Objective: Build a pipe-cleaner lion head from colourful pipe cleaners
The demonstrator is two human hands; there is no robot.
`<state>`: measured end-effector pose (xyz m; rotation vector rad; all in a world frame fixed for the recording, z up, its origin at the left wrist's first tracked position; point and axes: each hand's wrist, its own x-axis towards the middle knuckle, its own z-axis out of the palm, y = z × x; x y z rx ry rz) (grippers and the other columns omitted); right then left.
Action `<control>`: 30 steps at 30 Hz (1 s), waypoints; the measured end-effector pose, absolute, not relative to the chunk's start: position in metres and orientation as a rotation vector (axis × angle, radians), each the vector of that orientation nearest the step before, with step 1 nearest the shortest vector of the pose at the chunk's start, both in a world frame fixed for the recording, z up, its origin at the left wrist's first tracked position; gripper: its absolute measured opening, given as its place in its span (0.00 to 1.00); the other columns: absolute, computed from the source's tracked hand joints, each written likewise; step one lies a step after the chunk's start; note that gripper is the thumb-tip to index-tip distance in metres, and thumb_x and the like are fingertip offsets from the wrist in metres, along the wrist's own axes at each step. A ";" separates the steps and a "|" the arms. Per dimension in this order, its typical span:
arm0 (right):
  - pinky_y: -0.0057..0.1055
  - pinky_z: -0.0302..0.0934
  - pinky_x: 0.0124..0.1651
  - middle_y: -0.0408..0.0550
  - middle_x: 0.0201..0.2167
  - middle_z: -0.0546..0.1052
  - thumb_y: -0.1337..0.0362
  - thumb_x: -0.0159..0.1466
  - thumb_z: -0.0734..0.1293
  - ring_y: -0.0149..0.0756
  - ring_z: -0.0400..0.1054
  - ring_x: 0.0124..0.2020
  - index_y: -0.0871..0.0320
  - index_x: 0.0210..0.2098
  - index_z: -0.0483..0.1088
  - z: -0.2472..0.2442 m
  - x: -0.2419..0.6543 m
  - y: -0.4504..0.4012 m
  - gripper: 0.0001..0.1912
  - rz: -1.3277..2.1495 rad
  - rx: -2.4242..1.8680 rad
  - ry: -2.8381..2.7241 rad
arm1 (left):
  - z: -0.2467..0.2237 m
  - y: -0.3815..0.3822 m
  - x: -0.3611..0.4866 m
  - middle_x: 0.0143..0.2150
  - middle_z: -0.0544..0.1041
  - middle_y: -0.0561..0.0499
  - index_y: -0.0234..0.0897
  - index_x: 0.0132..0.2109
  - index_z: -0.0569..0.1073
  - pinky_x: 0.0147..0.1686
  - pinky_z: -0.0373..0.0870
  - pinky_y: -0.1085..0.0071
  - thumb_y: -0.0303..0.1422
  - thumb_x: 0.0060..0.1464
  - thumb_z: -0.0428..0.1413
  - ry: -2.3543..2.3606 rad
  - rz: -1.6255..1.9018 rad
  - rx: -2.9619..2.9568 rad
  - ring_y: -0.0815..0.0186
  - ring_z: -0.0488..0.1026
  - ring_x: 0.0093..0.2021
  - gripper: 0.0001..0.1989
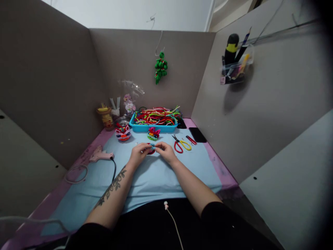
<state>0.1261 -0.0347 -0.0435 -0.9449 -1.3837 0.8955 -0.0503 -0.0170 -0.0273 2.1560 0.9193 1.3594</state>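
Observation:
My left hand (139,153) and my right hand (166,152) meet over the cloth, fingers pinched on a small blue and red pipe-cleaner piece (153,146). Part of the piece is hidden by the fingers. Just beyond them sits a small colourful pipe-cleaner figure (153,134). A larger figure shaped like an animal head (123,133) stands to its left. To the right of my right hand lie scissors (182,143) with one red and one yellow handle, and a red cutter (191,140).
A blue tray (153,128) heaped with coloured pipe cleaners stands at the back. On the left lies a pink glue gun (101,155) with its cord. A black phone (197,134) rests at right. Green craft pieces (161,67) hang on the back panel; panels enclose three sides.

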 end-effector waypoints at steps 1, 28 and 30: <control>0.29 0.64 0.35 0.44 0.28 0.76 0.59 0.53 0.69 0.32 0.69 0.29 0.58 0.33 0.72 -0.044 0.126 -0.034 0.11 0.931 -0.942 -1.368 | -0.028 -0.017 -0.050 0.36 0.80 0.48 0.41 0.36 0.78 0.42 0.70 0.67 0.34 0.52 0.57 0.909 1.370 2.174 0.63 0.75 0.39 0.06; 0.33 0.63 0.42 0.48 0.31 0.76 0.72 0.58 0.61 0.36 0.69 0.36 0.57 0.33 0.70 -0.052 0.119 -0.040 0.08 0.201 -0.885 -1.752 | -0.031 -0.016 -0.042 0.26 0.79 0.48 0.30 0.38 0.76 0.29 0.70 0.72 0.39 0.38 0.66 0.941 1.013 1.396 0.64 0.76 0.28 0.21; 0.33 0.64 0.42 0.48 0.31 0.76 0.72 0.58 0.61 0.36 0.69 0.36 0.56 0.33 0.70 -0.052 0.120 -0.041 0.09 0.224 -0.856 -1.815 | -0.028 -0.016 -0.044 0.22 0.77 0.50 0.30 0.36 0.75 0.24 0.66 0.74 0.38 0.35 0.67 0.947 0.942 1.361 0.66 0.74 0.24 0.21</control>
